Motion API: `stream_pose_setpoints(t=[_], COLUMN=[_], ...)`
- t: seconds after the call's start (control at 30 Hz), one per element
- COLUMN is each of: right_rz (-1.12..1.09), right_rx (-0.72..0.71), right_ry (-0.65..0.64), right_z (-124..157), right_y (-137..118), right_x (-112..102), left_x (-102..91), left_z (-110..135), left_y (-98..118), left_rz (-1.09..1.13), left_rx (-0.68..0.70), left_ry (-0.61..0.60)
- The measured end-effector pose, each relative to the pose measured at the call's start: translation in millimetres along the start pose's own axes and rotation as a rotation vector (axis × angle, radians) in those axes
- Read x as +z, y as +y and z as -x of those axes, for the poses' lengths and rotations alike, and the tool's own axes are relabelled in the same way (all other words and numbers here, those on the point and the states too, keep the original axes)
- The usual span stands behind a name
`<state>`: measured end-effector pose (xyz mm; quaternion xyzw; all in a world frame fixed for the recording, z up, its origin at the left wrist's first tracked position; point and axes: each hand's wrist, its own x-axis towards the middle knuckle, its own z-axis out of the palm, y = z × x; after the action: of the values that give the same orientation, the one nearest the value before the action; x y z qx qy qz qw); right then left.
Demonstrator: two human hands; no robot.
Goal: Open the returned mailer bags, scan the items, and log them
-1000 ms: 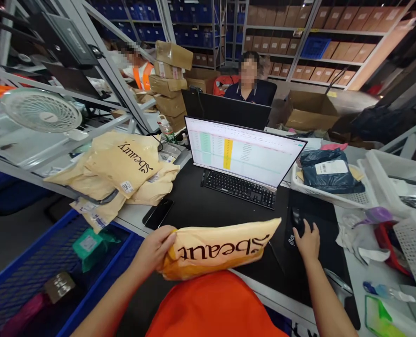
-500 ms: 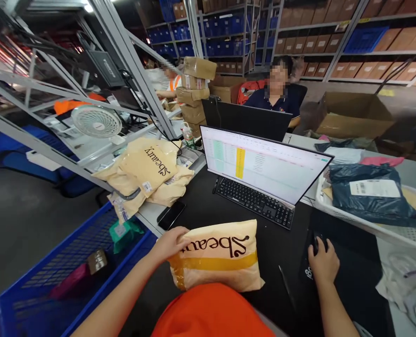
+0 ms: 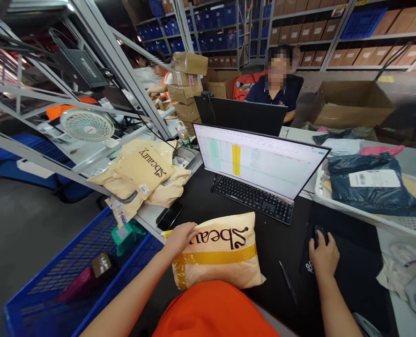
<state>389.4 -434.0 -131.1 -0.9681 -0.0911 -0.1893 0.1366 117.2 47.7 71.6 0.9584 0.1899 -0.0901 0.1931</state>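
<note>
In front of my body a cream mailer bag [image 3: 217,269] lies on the black desk mat, its printed lettering upside down to me and yellow tape running across it. My left hand [image 3: 182,238] grips its upper left part, fingers closed over the print; the thumb is hidden. On the dark mouse pad [image 3: 359,271], my right hand [image 3: 324,255] is wrapped over a black computer mouse [image 3: 321,232]. A pen [image 3: 287,282] rests between the bag and the pad. Beyond the bag stand a black keyboard [image 3: 252,199] and a monitor [image 3: 260,161] with a spreadsheet.
More cream mailer bags [image 3: 148,168] are heaped at the left, near a phone [image 3: 170,215]. Below the desk edge sits a blue crate [image 3: 53,271] with several parcels. A white basket [image 3: 366,220] at the right holds a dark parcel [image 3: 366,185]. A co-worker [image 3: 273,89] sits behind the monitors.
My left hand has shifted slightly right and up on the mailer bag, whose upper left corner now shows. My right hand stays on the mouse. The camera view has moved a little.
</note>
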Motion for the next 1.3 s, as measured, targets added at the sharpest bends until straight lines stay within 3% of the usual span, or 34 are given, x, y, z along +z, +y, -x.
stream_pose_setpoints(t=[0.33,0.5,0.6,0.7,0.8,0.87,1.0,1.1,1.2,1.3], right_rz=[-0.022,-0.114,-0.187,-0.118,0.010,-0.009,-0.224,-0.263,-0.230,-0.172], right_rx=[-0.005,0.067,0.137,0.142,0.160,0.169,0.228,0.254,0.314,0.404], right_ry=[0.023,0.082,-0.002,-0.260,-0.442,-0.494,-0.607,-0.625,-0.569,-0.480], right_z=[-0.7,14.3,56.7,122.1,177.0,192.2,180.1,165.6,160.2,154.2], right_y=[-2.4,-23.2,-40.5,-53.9,-61.3,-63.5,-65.0,-66.5,-68.8,-76.5], right_x=[-1.2,-33.4,-66.3,-95.3,-110.0,-112.8,-111.7,-113.5,-125.8,-155.9], left_x=[-3.9,-6.8,-7.1,-13.2,-26.0,-35.3,-45.1,-40.9,-35.9,-39.1], left_z=[-2.7,-5.4,-4.5,1.5,12.5,20.8,34.1,39.2,41.9,47.4], left_y=[0.1,-4.4,-8.3,-7.7,1.6,12.6,36.7,46.0,40.9,19.7], left_rz=[0.110,0.156,0.190,0.268,0.363,0.384,0.440,0.537,0.559,0.419], left_rx=[-0.084,-0.169,-0.237,-0.253,-0.178,-0.090,0.074,0.091,0.104,0.105], left_ry=[-0.014,-0.022,-0.039,-0.084,-0.147,-0.176,-0.185,-0.205,-0.224,-0.125])
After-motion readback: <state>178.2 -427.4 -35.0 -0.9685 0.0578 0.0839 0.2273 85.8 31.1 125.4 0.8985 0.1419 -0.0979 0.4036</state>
